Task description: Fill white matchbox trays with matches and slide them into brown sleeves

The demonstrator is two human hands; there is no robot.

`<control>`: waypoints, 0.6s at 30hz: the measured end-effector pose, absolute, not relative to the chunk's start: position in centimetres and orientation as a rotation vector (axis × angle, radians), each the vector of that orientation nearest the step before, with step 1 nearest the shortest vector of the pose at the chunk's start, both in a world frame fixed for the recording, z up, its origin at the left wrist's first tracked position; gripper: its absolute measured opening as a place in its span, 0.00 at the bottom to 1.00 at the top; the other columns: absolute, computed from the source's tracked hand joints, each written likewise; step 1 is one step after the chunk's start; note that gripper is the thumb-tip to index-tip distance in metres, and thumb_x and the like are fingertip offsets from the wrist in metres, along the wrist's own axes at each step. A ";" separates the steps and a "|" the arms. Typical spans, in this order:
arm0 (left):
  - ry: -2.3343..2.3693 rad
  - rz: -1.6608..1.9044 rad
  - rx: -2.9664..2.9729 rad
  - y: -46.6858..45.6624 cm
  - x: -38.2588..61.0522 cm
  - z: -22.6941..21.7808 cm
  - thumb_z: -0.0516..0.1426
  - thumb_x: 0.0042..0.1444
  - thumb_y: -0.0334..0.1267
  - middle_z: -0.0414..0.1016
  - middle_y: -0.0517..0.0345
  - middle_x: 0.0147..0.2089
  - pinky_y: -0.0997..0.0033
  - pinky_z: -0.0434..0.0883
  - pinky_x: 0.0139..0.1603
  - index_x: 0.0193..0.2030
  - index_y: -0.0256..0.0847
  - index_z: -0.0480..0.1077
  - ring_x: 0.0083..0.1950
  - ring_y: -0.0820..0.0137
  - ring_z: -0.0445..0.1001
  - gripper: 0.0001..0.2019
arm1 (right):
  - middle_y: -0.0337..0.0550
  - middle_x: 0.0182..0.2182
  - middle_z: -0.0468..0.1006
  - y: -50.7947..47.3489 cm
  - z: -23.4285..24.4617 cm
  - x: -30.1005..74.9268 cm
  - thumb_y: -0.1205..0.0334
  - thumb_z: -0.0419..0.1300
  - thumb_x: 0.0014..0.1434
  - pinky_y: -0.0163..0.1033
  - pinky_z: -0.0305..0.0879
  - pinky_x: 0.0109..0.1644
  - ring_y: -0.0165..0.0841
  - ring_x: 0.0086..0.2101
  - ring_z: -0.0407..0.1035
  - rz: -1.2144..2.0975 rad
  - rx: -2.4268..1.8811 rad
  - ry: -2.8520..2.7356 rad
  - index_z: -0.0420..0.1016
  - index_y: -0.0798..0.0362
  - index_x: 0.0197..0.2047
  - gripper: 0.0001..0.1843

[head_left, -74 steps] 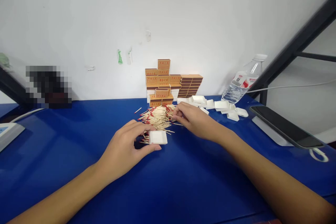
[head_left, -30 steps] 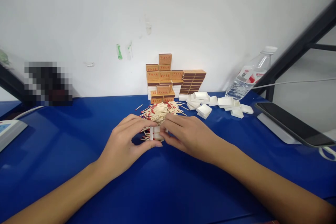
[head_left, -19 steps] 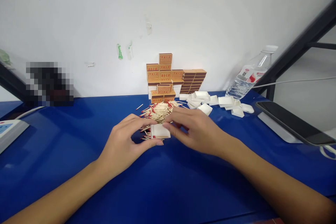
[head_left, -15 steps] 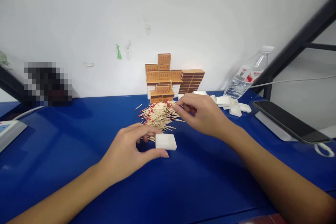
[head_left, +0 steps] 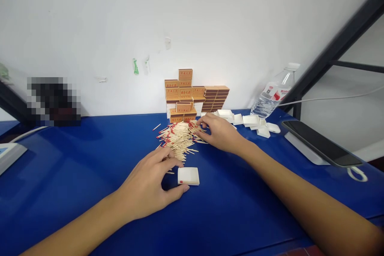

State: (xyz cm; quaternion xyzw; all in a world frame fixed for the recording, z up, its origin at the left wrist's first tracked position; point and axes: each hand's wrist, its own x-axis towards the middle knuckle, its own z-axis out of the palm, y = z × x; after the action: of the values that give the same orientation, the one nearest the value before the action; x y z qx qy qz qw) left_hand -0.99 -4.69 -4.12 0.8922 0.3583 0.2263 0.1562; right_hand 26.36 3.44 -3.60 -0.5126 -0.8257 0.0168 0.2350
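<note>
My left hand has its thumb and forefinger around the left side of a small white matchbox tray, which rests low over the blue table. One red-headed match lies along the tray's near edge. At the right side of a loose heap of matches is my right hand, its thumb and forefinger a little apart at the match heads. I see nothing held between them. Right behind the heap stand stacked orange matchboxes, with white trays among the lower layers.
Brown-sided matchboxes are stacked by the wall. Several white trays lie right of my right hand, before a tilted water bottle. Farther right a phone leans on a white stand. A white device sits at the left edge.
My left hand has lowered the tray a little toward me, and a match now shows in it. My right hand has moved down and left to the match heap. The view has shifted slightly.
</note>
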 end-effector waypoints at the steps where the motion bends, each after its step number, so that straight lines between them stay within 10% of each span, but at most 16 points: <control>1: 1.024 0.654 2.553 -4.6 -1.0 -4.2 0.66 0.59 0.45 0.75 0.54 0.49 0.55 0.75 0.50 0.51 0.46 0.77 0.48 0.60 0.76 0.14 | 0.46 0.38 0.76 3.7 -3.7 26.3 0.58 0.64 0.65 0.40 0.60 0.40 0.36 0.37 0.69 0.045 -1.410 -2.277 0.75 0.53 0.42 0.07; 18: 1.055 0.621 2.568 -3.9 -1.4 -4.2 0.65 0.62 0.50 0.75 0.55 0.49 0.55 0.73 0.52 0.55 0.47 0.76 0.50 0.59 0.74 0.17 | 0.41 0.34 0.73 2.6 -1.9 26.7 0.62 0.61 0.69 0.38 0.60 0.37 0.32 0.31 0.65 0.177 -1.182 -2.221 0.77 0.53 0.40 0.06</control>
State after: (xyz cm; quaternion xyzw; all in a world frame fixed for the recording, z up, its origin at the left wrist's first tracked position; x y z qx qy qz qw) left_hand -1.35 -3.87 -4.17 0.8928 0.3668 0.2160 0.1476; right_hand 26.74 2.62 -1.95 -0.4463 -0.8387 0.0670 0.3049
